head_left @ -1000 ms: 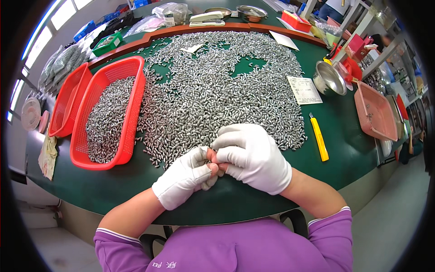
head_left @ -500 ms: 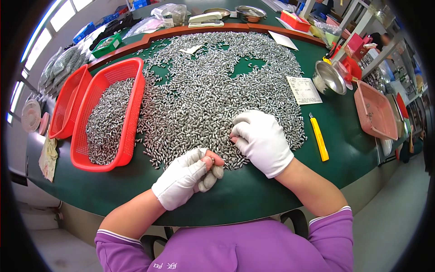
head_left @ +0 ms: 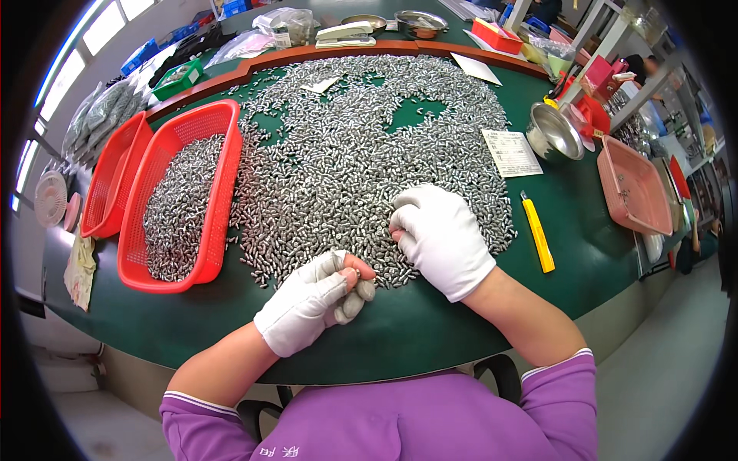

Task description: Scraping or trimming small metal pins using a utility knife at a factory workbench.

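Small silvery metal pieces [head_left: 338, 161], oblong in shape, lie spread thickly over the green table [head_left: 369, 338]. My left hand [head_left: 311, 300], in a white glove with bare thumb and fingertip, is closed at the near edge of the spread. Between its thumb and forefinger a small metal piece [head_left: 357, 273] partly shows. My right hand [head_left: 442, 238], gloved too, rests over the pieces with its fingers bent and pressed together. Its fingertips touch the spread, and what they hold, if anything, is hidden. Left of the spread stands a red plastic basket [head_left: 237, 146] holding a heap of the same pieces.
Another red basket [head_left: 96, 211] leans at the far left. On the right lie a yellow utility knife [head_left: 538, 234], a printed slip [head_left: 511, 154], a metal bowl [head_left: 557, 131] and a pink tray [head_left: 632, 192]. A brown wooden rim [head_left: 277, 58] borders the table's back, with a stapler [head_left: 344, 34] behind it.
The whole view has shifted very slightly. Both hands keep nearly the same place and pose, and the pieces look the same.
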Demonstrator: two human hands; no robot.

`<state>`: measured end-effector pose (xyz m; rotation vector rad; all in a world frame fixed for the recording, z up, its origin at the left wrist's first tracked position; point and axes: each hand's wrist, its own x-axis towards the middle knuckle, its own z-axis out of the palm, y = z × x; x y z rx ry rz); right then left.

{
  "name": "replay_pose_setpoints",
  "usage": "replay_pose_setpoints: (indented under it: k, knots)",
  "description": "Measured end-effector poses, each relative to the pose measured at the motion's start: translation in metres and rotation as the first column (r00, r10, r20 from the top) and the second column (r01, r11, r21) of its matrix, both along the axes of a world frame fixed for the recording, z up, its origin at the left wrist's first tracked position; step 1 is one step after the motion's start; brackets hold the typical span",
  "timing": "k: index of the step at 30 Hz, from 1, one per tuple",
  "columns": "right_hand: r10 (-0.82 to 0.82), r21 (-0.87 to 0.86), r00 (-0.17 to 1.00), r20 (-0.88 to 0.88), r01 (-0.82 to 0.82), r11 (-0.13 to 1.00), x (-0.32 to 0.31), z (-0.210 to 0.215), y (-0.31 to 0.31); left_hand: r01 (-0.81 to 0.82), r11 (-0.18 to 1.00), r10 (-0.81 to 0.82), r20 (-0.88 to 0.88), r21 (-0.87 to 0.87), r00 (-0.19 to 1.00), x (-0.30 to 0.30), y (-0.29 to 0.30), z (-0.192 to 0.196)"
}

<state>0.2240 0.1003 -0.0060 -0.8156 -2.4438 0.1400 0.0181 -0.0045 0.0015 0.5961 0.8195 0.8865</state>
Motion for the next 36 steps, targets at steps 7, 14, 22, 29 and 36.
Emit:
replay_pose_setpoints:
  k: [7, 14, 22, 29, 36]
  knots:
    - [0.064, -0.201, 0.97, -0.235, -0.113, 0.973, -0.001, 0.014, -0.009, 0.02, 0.999, -0.018, 0.05, -0.044, 0.999, -0.004, 0.0, -0.001]
    - [0.309, -0.168, 0.87, -0.384, -0.395, 0.903, -0.015, 0.016, -0.02, 0.017, 0.998, -0.016, 0.029, -0.053, 0.999, -0.001, 0.0, 0.0]
    - [0.046, -0.059, 0.997, -0.055, -0.05, 0.997, -0.002, 0.012, -0.006, -0.012, 0.999, 0.013, 0.026, -0.049, 1.0, -0.004, 0.001, -0.002]
    - [0.05, -0.007, 0.998, -0.025, -0.05, 0.999, -0.003, 0.003, -0.002, -0.029, 0.998, 0.03, 0.021, -0.052, 0.999, -0.002, 0.001, -0.002]
    - [0.084, 0.028, 0.996, 0.004, -0.084, 0.996, -0.002, 0.003, 0.0, 0.001, 0.999, 0.001, 0.028, -0.047, 1.0, -0.003, 0.002, -0.003]
